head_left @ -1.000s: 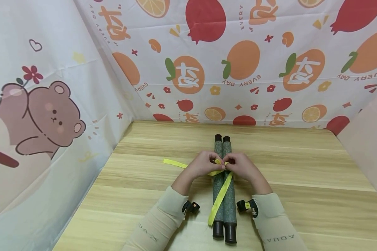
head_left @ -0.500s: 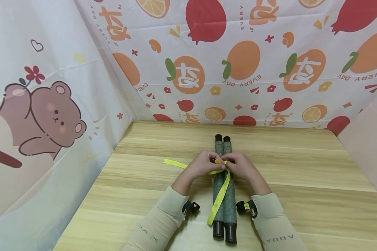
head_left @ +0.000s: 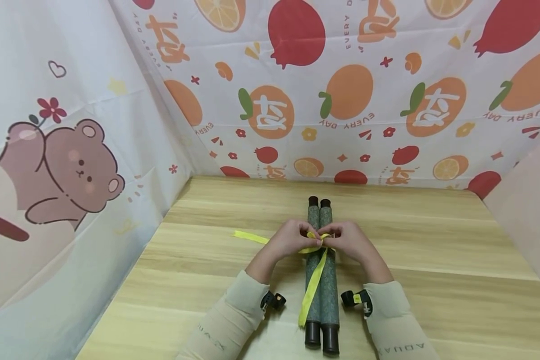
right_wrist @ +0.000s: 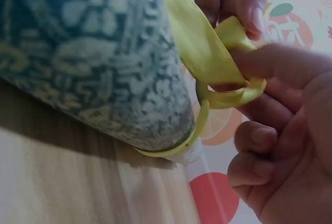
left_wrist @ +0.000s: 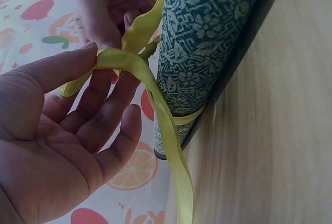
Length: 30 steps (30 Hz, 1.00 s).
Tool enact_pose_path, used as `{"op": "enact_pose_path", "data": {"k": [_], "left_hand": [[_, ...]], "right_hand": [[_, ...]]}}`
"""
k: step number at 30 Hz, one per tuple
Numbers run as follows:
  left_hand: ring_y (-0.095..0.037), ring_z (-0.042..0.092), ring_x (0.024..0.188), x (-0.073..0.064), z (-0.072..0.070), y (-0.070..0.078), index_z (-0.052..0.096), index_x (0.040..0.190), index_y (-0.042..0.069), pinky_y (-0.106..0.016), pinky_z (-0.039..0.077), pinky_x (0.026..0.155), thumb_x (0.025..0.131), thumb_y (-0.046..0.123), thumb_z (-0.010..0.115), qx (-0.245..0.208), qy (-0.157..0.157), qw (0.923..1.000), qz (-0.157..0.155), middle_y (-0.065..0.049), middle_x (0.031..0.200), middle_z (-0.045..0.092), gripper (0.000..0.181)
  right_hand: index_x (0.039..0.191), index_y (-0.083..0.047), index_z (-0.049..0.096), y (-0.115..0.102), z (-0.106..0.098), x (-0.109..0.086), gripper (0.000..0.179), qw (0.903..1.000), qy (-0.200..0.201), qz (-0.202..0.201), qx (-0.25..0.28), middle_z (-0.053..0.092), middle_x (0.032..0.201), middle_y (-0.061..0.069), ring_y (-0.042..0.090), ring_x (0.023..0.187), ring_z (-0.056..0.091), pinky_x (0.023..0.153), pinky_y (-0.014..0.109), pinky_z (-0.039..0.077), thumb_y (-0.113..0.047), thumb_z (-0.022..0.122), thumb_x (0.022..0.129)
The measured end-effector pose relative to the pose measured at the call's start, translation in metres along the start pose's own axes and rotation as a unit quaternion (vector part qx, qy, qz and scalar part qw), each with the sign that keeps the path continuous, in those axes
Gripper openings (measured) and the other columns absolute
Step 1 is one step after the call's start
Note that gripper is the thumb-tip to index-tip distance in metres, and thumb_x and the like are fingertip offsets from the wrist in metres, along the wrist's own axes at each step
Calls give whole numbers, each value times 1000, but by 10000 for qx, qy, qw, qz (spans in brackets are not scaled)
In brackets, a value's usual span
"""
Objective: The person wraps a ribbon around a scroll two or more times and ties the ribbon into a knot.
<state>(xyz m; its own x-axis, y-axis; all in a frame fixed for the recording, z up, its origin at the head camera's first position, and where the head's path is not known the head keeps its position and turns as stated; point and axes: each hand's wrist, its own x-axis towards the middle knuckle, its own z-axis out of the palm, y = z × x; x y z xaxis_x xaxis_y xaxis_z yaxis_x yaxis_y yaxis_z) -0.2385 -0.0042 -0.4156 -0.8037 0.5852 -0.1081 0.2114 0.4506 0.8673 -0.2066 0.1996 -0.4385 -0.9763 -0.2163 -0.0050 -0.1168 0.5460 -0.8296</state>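
A rolled scroll (head_left: 329,292) in green patterned cloth, wound as two parallel rolls with dark knobs at both ends, lies lengthwise on the table. A yellow ribbon (head_left: 313,290) goes round its middle. My left hand (head_left: 289,238) pinches a ribbon loop between thumb and forefinger, its other fingers loosely bent in the left wrist view. Close beside it, my right hand (head_left: 350,242) pinches ribbon by the crossing over the rolls; its thumb and forefinger sit at a small loop (right_wrist: 236,97) in the right wrist view. One tail trails toward me, the other leftward.
The wood-grain table (head_left: 445,280) extends on both sides of the scroll. A fruit-print cloth (head_left: 387,95) hangs behind it, and a bear-print cloth (head_left: 157,125) hangs on the left. Small black cameras (head_left: 276,301) are strapped at both wrists.
Both hands keep their pinch on the ribbon, with small finger movements at the crossing. The near tail's upper end has shifted slightly left. The head view has tilted up a little.
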Motion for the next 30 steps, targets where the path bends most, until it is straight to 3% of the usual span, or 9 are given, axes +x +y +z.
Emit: {"op": "enact_pose_path", "data": {"k": [3,7,11,13,15,18,24,30], "left_hand": [[-11,44,60,1,1,1,76,85,19,-26,37,54,87,23,76,-24,-13,10000,-41,-1,79,65,4],[-11,49,64,2,0,0,77,87,19,-26,41,55,88,23,76,-32,-10,10000,-8,1,82,67,4],[-11,56,71,0,-2,-2,79,91,19,-26,45,59,89,25,75,24,27,10000,31,4,92,71,7],[-10,60,75,-2,-4,-4,79,94,19,-26,48,62,90,25,73,66,45,10000,58,3,96,73,9],[-9,62,80,-5,-6,-5,79,97,19,-26,50,65,91,26,72,154,87,9998,48,2,99,74,11],[-7,65,84,-9,-9,-7,79,100,18,-27,52,68,92,25,70,252,138,9996,40,1,102,75,13],[-5,61,74,-18,-12,-11,79,103,15,-23,49,61,93,23,69,552,220,9980,194,-1,100,76,16],[-10,63,73,-27,-19,-14,78,105,16,-25,49,60,95,25,67,759,340,9963,210,2,94,76,18]], "right_hand": [[113,-18,74,0,-4,-2,23,9999,34,8,145,71,97,7,14,63,49,58,29,44,-20,61,94],[113,-15,74,-2,-7,-3,24,9993,305,128,176,67,86,11,15,58,43,54,29,40,-24,56,99],[113,-14,75,-1,-9,-4,25,9984,501,250,69,73,104,5,16,83,62,69,32,51,-28,63,97],[113,-13,74,0,-10,-5,26,9980,560,291,65,73,112,4,19,98,66,79,36,54,-29,66,95],[113,-12,74,1,-11,-6,27,9973,600,389,137,73,112,4,21,102,67,83,39,55,-30,68,93],[113,-12,74,2,-14,-10,28,9971,587,466,150,73,110,5,21,101,68,82,39,56,-30,71,92],[110,-10,75,4,-20,-21,26,9982,415,335,-258,75,97,4,15,85,69,70,32,57,-23,74,89],[94,-14,78,8,-22,-31,11,9955,339,190,-865,74,85,0,11,70,61,63,31,51,-23,74,89]]}}
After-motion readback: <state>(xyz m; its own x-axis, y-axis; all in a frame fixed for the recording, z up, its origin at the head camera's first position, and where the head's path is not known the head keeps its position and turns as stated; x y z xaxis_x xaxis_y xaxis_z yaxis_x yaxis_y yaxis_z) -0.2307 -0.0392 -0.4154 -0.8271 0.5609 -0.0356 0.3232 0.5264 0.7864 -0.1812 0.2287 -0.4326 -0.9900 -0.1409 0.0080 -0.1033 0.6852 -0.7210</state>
